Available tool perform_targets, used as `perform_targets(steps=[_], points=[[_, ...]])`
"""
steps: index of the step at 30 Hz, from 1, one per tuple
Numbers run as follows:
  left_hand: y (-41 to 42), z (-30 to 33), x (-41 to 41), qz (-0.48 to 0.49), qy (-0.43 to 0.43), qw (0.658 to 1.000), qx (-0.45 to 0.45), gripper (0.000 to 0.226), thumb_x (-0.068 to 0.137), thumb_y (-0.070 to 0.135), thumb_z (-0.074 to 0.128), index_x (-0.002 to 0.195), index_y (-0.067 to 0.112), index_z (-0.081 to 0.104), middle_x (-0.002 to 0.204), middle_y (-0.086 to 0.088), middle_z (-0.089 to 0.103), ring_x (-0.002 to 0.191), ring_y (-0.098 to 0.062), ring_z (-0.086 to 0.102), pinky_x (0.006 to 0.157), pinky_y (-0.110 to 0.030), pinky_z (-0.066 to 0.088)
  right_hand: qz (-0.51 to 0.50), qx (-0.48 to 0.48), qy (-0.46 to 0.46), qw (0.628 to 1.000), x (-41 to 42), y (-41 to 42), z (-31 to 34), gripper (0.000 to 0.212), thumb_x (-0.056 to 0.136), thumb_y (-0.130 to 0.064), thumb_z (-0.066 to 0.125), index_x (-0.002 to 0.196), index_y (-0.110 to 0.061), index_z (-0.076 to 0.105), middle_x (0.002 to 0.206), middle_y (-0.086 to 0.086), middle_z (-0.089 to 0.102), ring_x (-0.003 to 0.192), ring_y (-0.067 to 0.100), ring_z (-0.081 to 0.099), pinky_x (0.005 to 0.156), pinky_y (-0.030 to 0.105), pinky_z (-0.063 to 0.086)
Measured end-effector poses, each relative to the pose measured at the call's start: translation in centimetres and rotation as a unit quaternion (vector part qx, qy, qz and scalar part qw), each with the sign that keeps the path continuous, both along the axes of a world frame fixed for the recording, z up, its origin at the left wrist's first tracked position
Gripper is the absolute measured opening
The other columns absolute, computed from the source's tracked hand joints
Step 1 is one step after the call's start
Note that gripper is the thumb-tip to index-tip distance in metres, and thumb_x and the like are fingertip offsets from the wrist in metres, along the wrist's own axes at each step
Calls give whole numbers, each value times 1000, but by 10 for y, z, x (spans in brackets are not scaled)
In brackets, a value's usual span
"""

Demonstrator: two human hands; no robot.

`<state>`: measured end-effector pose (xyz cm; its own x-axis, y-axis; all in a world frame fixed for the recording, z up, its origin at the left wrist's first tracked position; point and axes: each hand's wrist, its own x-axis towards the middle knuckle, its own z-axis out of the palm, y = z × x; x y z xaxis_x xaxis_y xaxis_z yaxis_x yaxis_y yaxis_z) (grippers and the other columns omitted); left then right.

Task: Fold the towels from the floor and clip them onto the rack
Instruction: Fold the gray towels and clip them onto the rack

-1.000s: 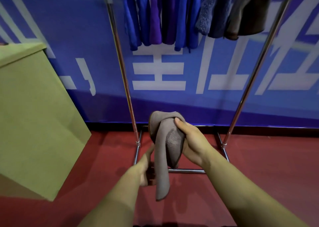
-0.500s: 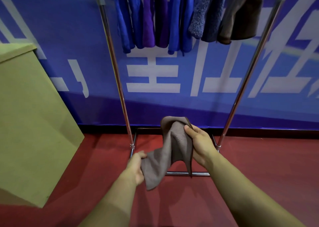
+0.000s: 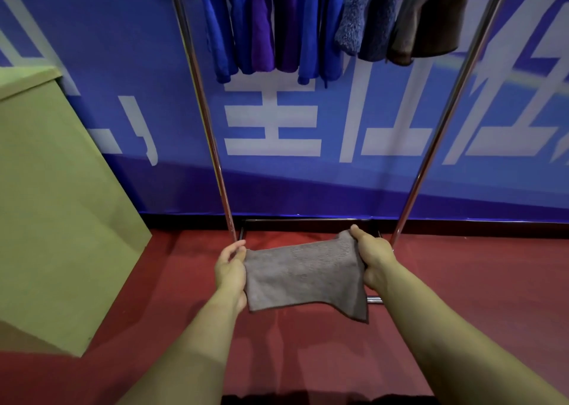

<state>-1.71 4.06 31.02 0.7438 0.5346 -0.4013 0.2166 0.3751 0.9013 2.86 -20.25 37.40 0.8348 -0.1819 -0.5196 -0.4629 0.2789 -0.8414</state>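
Observation:
A grey-brown towel (image 3: pixel 303 277) hangs spread out between both hands, in front of the metal rack (image 3: pixel 212 146). My left hand (image 3: pixel 231 269) pinches its upper left corner. My right hand (image 3: pixel 371 255) grips the upper right corner. The towel's lower edge hangs free above the red floor. Blue, purple, grey-blue and brown towels (image 3: pixel 308 26) hang from the rack's top, whose bar is out of frame.
A large tan cardboard box (image 3: pixel 58 207) stands at the left on the red floor (image 3: pixel 462 275). A blue banner wall (image 3: pixel 123 66) with white characters is behind the rack. The rack's base bars (image 3: pixel 304 221) lie on the floor under the towel.
The towel was bunched in my right hand; my left hand took a corner and pulled left, so it now hangs stretched flat between both hands. The view tilted slightly upward.

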Motion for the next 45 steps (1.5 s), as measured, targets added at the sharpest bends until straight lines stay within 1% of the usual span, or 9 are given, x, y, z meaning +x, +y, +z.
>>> perform_targets(steps=[8,12,15,19,22,27,34,39,45], points=[[6,3,4,-3,-52,999,16,24,97,12,58,100,25,77,115,-12,73,114,-31,67,104,-52,50,95,-127,-90,983,6,-9,-11,20,87,0,52,96,-5,69,92,15,74,79,26,67,76,41,56],[8,7,2,-17,-84,994,64,29,95,2,60,109,23,75,115,-9,74,114,-25,68,106,-45,50,106,-203,-157,961,9,-19,-19,28,85,-10,68,112,-9,62,103,10,73,92,22,71,86,39,58],[10,13,-1,-30,-97,992,80,30,92,-3,64,115,14,73,111,-9,75,110,-24,70,102,-39,52,82,-211,-187,956,3,-27,-14,42,84,-20,78,119,-20,55,101,8,70,90,17,68,83,35,57],[16,15,-6,-56,-91,979,173,19,88,3,72,103,14,76,100,-5,77,92,-9,73,86,-17,55,70,-252,-234,936,0,-32,-4,10,88,-19,74,95,-12,75,86,3,75,78,10,67,69,17,52],[16,17,-6,-42,-90,975,199,17,84,6,77,101,6,76,93,-5,77,80,1,72,74,-8,52,50,-255,-235,936,0,-35,-3,14,86,-27,75,87,-14,79,82,-2,77,77,9,68,75,25,53],[17,28,-3,-11,-117,976,183,14,83,10,79,96,7,77,91,-6,77,85,-9,72,75,-10,51,34,-194,-237,951,2,-37,0,15,85,-23,76,92,-10,79,84,-2,77,71,-2,64,67,13,51],[15,42,-5,-40,-162,977,129,17,84,7,77,100,14,77,94,-2,79,92,-9,73,78,-13,52,17,-145,-242,959,5,-46,1,15,84,-25,78,96,-14,79,92,-1,78,91,12,72,86,29,55],[16,34,-3,-61,-122,980,147,23,84,6,77,100,21,77,101,-5,78,103,-19,72,97,-34,54,46,-202,-256,944,8,-45,-4,20,86,-17,75,105,-11,76,94,0,76,80,-4,69,75,9,53],[4,23,-1,-83,-72,988,105,47,86,-13,65,126,11,67,118,-11,71,109,-16,67,87,-15,54,80,-222,-241,941,9,-50,-9,20,91,-10,69,111,-10,73,99,4,75,72,-2,64,66,14,51]])
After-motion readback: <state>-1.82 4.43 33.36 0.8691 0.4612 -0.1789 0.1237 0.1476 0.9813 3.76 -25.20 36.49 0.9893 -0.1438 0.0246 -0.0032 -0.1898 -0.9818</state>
